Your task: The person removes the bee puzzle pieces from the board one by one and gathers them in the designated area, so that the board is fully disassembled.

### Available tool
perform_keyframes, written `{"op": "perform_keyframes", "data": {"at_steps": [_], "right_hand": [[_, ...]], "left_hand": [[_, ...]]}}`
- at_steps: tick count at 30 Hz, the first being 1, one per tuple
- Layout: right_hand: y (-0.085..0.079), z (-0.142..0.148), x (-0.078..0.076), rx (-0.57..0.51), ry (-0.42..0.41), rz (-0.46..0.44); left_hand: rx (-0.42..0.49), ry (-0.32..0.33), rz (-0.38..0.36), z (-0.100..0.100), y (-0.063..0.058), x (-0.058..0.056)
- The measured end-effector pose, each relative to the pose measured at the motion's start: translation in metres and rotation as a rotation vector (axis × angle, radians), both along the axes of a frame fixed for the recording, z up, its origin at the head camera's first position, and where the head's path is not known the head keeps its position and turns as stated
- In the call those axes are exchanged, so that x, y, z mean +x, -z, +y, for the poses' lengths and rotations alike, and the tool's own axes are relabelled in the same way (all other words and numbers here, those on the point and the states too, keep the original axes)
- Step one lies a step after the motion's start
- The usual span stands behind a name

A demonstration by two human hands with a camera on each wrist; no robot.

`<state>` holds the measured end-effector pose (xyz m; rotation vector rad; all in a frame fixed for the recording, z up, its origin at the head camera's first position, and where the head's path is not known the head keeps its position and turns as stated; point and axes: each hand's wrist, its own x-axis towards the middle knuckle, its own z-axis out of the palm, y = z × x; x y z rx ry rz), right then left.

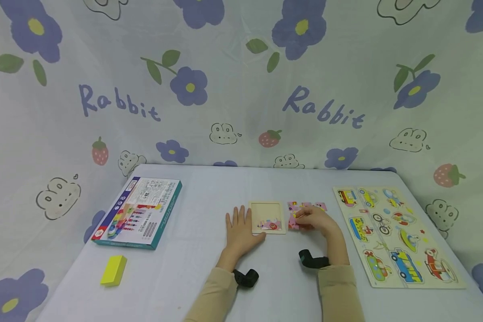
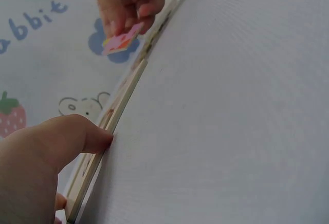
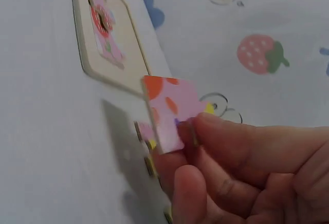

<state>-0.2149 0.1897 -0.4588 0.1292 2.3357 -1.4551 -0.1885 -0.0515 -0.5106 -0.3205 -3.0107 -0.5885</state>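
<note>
A wooden puzzle tray (image 1: 266, 210) lies flat near the middle of the table, with joined pink puzzle pieces (image 1: 269, 225) along its near side. My left hand (image 1: 239, 231) rests at the tray's left with fingers spread straight; its thumb (image 2: 92, 137) touches the near edge. Between thumb and fingers, my right hand (image 1: 317, 219) pinches a pink puzzle piece (image 3: 177, 98) with orange patches, held up off the table just right of the tray. Loose pink pieces (image 1: 293, 205) lie beneath and beyond that hand, partly hidden by it.
On the right lies a large vehicle puzzle board (image 1: 372, 241). A flat boxed set (image 1: 145, 214) sits at the left, with a yellow block (image 1: 113, 271) nearer me. Behind the table hangs a patterned cloth (image 1: 225, 107). Black straps with cameras (image 1: 314, 260) are on both wrists.
</note>
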Motion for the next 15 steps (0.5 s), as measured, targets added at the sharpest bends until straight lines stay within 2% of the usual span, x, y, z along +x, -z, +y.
{"op": "perform_keyframes", "data": {"at_steps": [5,15], "right_hand": [[-0.0006,0.0086,0.0030,0.051,-0.011,-0.035],[0.0059,0.0035,0.0013,0.161,0.026,-0.006]], "left_hand": [[-0.007,-0.002,-0.003,-0.0002,0.0018,-0.0012],[-0.002,-0.001,-0.009,0.0000,0.0032,-0.0018]]}}
